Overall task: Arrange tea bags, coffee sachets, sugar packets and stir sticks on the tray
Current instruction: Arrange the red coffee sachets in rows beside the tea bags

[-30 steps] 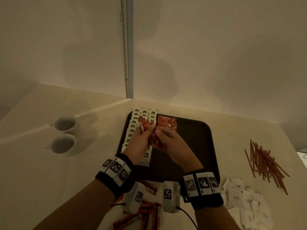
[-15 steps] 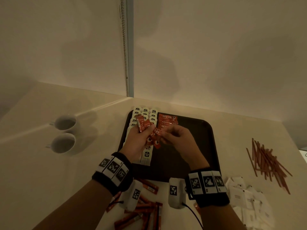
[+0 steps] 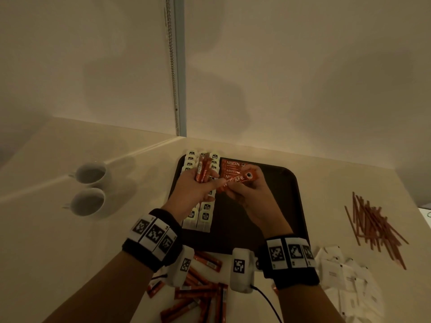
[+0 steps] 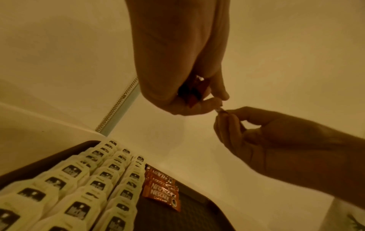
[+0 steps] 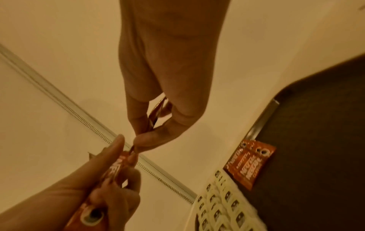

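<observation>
My left hand [image 3: 193, 192] grips a small bundle of orange coffee sachets [image 3: 202, 170] upright over the tray's back left. My right hand [image 3: 254, 194] pinches a single coffee sachet [image 3: 238, 179] lying crosswise, its left end by the left fingertips. In the right wrist view the single sachet [image 5: 156, 112] shows edge-on between thumb and fingers, with the bundle [image 5: 114, 168] below it. The dark tray [image 3: 275, 201] carries rows of white tea bags [image 3: 205, 215] along its left side. A short row of coffee sachets [image 3: 233, 164] lies beside them at the back.
Loose coffee sachets [image 3: 200, 294] lie on the counter below the tray. White sugar packets [image 3: 345, 276] are heaped at the lower right, stir sticks [image 3: 373, 227] to the right. Two white cups [image 3: 91, 176] stand at the left. Walls close off the back.
Both hands have moved farther back over the tray. The right hand has drawn one sachet out of the bundle and turned it crosswise.
</observation>
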A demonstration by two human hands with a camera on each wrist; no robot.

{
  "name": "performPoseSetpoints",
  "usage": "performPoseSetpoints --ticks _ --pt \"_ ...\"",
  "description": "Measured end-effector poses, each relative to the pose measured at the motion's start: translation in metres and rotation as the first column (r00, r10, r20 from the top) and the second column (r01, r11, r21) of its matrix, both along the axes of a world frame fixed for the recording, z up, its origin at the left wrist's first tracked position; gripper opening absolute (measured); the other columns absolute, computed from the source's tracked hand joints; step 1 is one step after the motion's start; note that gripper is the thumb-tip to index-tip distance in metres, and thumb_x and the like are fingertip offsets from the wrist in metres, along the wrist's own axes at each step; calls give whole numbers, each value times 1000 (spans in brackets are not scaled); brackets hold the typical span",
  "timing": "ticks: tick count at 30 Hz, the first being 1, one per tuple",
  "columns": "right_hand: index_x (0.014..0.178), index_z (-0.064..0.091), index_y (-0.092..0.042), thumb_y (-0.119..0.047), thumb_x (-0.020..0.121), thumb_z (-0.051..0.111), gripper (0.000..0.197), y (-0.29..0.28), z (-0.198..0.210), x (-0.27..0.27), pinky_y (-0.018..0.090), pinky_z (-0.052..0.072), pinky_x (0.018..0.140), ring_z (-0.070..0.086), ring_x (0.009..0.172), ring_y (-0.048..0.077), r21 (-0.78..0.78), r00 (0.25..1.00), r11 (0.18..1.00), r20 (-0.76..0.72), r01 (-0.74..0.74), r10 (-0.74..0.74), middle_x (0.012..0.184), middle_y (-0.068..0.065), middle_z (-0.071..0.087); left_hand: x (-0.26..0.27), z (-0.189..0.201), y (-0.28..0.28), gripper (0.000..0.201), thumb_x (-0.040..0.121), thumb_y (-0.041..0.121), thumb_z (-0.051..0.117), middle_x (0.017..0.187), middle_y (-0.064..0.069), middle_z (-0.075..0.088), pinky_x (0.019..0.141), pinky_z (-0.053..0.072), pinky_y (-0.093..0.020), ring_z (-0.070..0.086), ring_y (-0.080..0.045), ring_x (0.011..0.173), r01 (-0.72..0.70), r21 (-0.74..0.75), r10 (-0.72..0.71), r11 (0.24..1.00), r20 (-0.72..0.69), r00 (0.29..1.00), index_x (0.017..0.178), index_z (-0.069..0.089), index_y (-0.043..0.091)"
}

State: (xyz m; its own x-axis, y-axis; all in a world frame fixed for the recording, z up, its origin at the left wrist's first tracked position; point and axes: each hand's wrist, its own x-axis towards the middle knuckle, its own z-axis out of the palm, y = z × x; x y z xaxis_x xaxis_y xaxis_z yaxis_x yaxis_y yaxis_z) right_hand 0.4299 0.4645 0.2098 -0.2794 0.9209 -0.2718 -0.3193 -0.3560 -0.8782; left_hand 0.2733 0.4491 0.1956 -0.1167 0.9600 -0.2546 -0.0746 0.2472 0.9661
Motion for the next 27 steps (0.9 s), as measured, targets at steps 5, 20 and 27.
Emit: performPoseSetpoints --ticks 5,20,27 --pt "99 57 -14 -4 88 53 15 -4 -7 -5 27 58 74 66 96 22 -125 974 991 -215 40 -66 99 7 70 1 12 1 9 82 15 72 77 0 67 51 49 -17 60 2 52 -49 48 56 998 -152 987 89 69 9" --pt "96 65 -5 0 85 59 14 0 -18 9 18 54 69 67 76 8 162 982 987 182 13 -42 89 3 68 -4 23 -4 12 83 22 72 64 -1 63 42 47 -15 57 0 44 -67 152 118 986 -360 925 77 67 14" --pt "97 68 -13 -1 86 59 19 13 -20 24 17 53 71 67 81 9 173 869 941 460 -290 183 91 1 69 -10 3 -10 12 86 19 69 55 7 61 41 41 -12 56 -4 43 -111 76 129 991 -306 943 75 65 19"
